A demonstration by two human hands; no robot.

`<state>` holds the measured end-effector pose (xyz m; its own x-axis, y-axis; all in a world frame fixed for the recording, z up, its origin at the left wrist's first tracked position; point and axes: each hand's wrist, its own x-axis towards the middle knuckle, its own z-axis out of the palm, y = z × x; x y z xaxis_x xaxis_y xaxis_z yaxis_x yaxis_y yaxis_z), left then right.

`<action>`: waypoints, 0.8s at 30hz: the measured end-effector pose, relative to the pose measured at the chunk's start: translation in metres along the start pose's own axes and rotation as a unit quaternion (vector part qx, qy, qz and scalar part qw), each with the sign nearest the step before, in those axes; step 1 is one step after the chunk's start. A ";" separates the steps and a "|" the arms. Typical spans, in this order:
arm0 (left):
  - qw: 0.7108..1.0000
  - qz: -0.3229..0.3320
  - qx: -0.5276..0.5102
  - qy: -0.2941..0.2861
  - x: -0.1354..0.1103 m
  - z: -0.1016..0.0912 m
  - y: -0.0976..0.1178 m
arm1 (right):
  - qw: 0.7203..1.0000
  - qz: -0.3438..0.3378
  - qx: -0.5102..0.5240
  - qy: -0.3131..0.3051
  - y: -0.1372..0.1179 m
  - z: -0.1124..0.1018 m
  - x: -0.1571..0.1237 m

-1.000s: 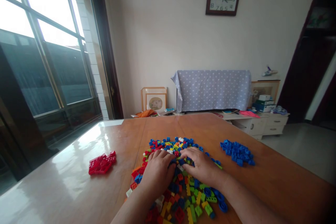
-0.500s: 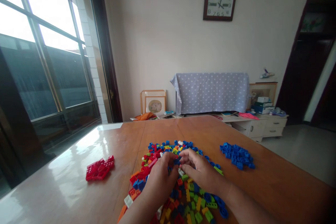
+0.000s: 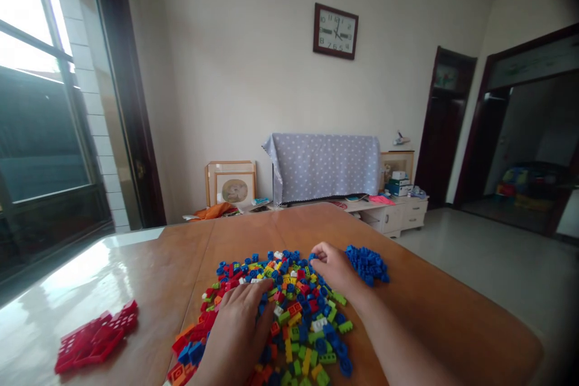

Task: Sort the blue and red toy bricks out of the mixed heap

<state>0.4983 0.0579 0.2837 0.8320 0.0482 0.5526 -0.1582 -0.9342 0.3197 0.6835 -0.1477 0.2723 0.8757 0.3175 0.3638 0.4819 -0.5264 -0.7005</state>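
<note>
A heap of mixed small bricks (image 3: 289, 307) in blue, red, yellow, green and white lies on the wooden table (image 3: 253, 235) in front of me. My left hand (image 3: 239, 325) rests flat on the heap's left side, fingers stretched out. Farther right, my right hand (image 3: 332, 265) is raised a little, its fingers pinched on a small blue brick (image 3: 313, 257) between the heap and a pile of blue bricks (image 3: 367, 263). A pile of red bricks (image 3: 93, 341) lies at the near left.
The table's right edge (image 3: 497, 319) drops to a tiled floor. Behind the table stand a cloth-covered object (image 3: 323, 166), a low white cabinet (image 3: 398, 214) and framed pictures (image 3: 231, 184). A large window (image 3: 40, 120) is on the left.
My view has swung right. My right hand has left the heap's middle and moved right toward the blue pile with a pinched brick. My left hand has flattened on the heap.
</note>
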 end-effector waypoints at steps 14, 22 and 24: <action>0.999 -0.007 0.027 -0.024 0.002 -0.011 -0.011 | 0.979 0.124 -0.142 0.078 0.090 -0.037 0.030; 0.996 -0.037 0.062 -0.046 0.002 -0.010 -0.014 | 0.989 0.093 -0.103 0.044 0.080 -0.012 0.030; 0.995 -0.049 0.074 -0.053 0.002 -0.009 -0.015 | 0.989 0.094 -0.103 0.039 0.079 -0.007 0.029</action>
<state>0.4972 0.0748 0.2868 0.8922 0.1114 0.4376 0.0001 -0.9691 0.2466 0.7471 -0.1860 0.2316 0.9460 0.1414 0.2916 0.3000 -0.7226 -0.6227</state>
